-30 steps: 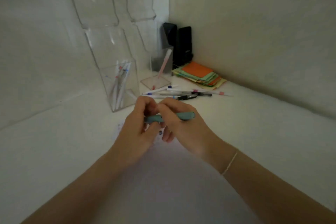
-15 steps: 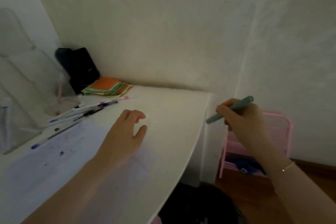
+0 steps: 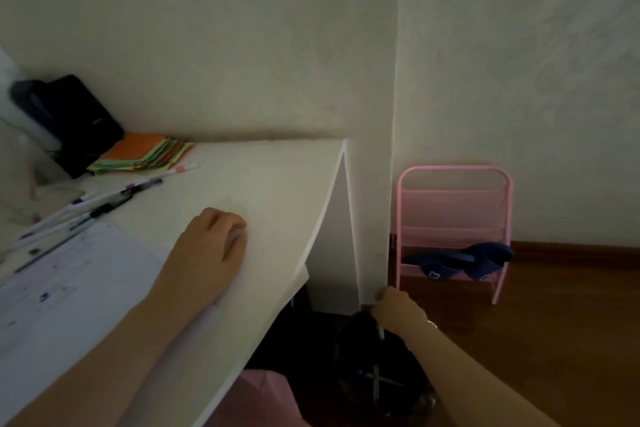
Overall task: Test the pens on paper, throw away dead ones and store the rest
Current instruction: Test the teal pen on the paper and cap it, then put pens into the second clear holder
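Observation:
My right hand [image 3: 398, 310] is lowered past the desk's right end, above a dark bin [image 3: 412, 371] on the floor. Its fingers are curled, and a short pale end of a pen [image 3: 381, 333] sticks down out of it toward the bin. Discarded pens [image 3: 375, 383] lie crossed inside the bin. My left hand [image 3: 207, 253] rests on the white desk [image 3: 270, 184], fingers loosely curled, holding nothing. The test paper [image 3: 69, 284] with ink marks lies to its left. Several loose pens [image 3: 104, 203] lie beyond the paper.
A stack of coloured notes [image 3: 145, 152] and a black case [image 3: 76, 121] sit at the desk's back. A pink wire rack [image 3: 453, 204] holding a dark blue cap [image 3: 460, 262] stands on the wooden floor to the right. Something pink [image 3: 266, 395] lies under the desk.
My right hand carried the teal pen off the desk, to the right and then down over the bin. My left hand let go of the pen and settled on the desk. The view swung right.

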`<control>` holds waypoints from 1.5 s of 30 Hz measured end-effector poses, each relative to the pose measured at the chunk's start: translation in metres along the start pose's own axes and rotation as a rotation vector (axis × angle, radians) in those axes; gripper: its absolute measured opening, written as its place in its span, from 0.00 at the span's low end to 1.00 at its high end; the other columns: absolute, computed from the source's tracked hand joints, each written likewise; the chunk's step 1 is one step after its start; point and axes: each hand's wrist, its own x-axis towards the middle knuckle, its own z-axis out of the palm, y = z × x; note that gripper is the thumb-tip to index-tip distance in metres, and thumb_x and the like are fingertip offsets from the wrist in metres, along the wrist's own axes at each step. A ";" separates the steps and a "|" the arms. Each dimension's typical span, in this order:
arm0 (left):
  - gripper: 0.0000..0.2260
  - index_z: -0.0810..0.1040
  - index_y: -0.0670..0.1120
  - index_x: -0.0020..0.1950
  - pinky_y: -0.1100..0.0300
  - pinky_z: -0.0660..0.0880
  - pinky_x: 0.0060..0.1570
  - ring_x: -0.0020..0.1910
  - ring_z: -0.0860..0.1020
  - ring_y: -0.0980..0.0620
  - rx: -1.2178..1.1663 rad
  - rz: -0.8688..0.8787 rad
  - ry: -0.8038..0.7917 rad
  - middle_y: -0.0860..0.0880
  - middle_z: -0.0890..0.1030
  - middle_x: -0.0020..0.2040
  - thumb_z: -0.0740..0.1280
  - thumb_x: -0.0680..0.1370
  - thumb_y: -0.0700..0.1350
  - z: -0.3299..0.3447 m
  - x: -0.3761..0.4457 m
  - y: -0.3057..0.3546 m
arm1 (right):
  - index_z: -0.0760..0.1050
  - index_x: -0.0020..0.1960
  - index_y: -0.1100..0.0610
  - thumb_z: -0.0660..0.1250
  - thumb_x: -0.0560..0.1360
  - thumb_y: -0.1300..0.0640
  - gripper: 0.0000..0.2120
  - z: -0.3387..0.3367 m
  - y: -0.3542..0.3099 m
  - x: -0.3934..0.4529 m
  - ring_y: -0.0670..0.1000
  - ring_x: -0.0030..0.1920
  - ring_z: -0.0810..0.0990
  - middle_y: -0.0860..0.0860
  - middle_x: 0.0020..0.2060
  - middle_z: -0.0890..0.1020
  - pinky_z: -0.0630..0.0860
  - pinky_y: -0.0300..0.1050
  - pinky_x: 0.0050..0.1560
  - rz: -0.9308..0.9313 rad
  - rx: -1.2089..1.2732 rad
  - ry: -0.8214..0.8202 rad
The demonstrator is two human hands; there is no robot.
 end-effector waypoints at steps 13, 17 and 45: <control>0.12 0.75 0.47 0.54 0.51 0.74 0.49 0.46 0.75 0.49 -0.043 -0.037 -0.006 0.50 0.74 0.51 0.57 0.78 0.51 -0.014 -0.001 -0.005 | 0.77 0.44 0.55 0.59 0.75 0.57 0.08 -0.184 -0.147 -0.102 0.56 0.38 0.77 0.52 0.38 0.80 0.76 0.47 0.44 -0.465 0.150 0.808; 0.10 0.74 0.48 0.59 0.61 0.71 0.51 0.52 0.74 0.54 -0.025 -0.106 0.027 0.53 0.72 0.55 0.60 0.79 0.45 -0.038 -0.014 -0.041 | 0.78 0.44 0.53 0.62 0.72 0.56 0.07 -0.176 -0.236 -0.127 0.56 0.42 0.79 0.51 0.41 0.82 0.77 0.50 0.47 -0.805 0.269 0.714; 0.10 0.75 0.50 0.48 0.61 0.68 0.43 0.44 0.73 0.52 0.099 -0.336 0.202 0.53 0.75 0.46 0.57 0.73 0.50 -0.073 -0.104 -0.192 | 0.78 0.50 0.56 0.67 0.72 0.63 0.08 0.015 -0.487 -0.072 0.51 0.47 0.77 0.52 0.47 0.79 0.74 0.45 0.50 -1.239 -0.064 0.119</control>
